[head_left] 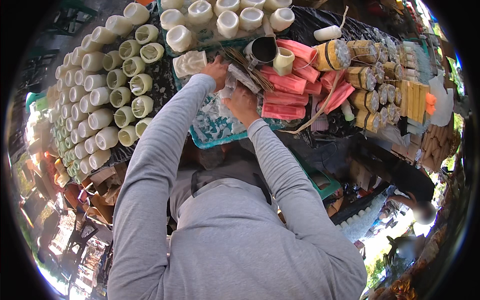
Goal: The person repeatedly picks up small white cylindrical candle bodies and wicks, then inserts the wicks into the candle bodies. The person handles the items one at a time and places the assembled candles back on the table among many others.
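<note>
Two hands work over a teal tray (210, 131) on the counter (165, 80). Left hand (217, 70) has its fingers curled onto a clear plastic bag (235, 80), which lies above the tray beside a bundle of thin sticks (250, 70). Right hand (243, 104) grips the same bag from below (how tightly, I cannot tell). Cream candles (107, 90) crowd the left; pink packets (287, 87) lie right, near a metal cup (262, 50).

Pink flat packets (285, 95) lie at one o'clock of centre; a clear crumpled bag (231, 85) sits at twelve, between both hands.
</note>
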Motion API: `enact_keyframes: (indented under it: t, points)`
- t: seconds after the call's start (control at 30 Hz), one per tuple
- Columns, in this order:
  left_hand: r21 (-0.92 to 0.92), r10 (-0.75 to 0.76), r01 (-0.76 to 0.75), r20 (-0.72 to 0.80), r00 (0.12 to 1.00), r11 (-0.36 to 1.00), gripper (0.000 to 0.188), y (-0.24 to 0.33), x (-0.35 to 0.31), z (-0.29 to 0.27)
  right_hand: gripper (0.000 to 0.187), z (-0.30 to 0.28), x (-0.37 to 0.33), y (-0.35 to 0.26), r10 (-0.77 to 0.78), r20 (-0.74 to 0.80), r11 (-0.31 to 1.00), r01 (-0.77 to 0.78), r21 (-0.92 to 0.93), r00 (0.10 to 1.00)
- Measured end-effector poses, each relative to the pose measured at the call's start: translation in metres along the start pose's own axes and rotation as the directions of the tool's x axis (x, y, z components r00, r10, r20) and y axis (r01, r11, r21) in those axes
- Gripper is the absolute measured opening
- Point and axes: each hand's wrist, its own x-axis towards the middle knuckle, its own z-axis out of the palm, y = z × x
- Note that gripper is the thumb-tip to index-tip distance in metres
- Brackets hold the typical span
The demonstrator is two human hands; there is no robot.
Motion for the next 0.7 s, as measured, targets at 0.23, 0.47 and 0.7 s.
enact_keyframes:
  t: [0.23, 0.47, 0.7]
  points:
    - [-0.252, -0.109, 0.139, 0.129, 0.986, 0.958, 0.078, 0.004, -0.089, 0.01, 0.065, -0.009, -0.02, 0.01, -0.155, 0.154, 0.943, 0.099, 0.319, 0.976]
    - [-0.384, -0.36, 0.377, 0.117, 0.926, 0.843, 0.116, 0.015, -0.145, 0.01, 0.043, 0.007, -0.01, -0.017, -0.153, 0.278, 0.899, 0.017, 0.438, 0.948]
    - [-0.638, -0.287, 0.195, -0.042, 0.957, 0.745, 0.069, -0.011, -0.145, 0.002, 0.032, -0.019, -0.006, -0.021, -0.199, 0.438, 0.835, -0.082, 0.544, 0.877]
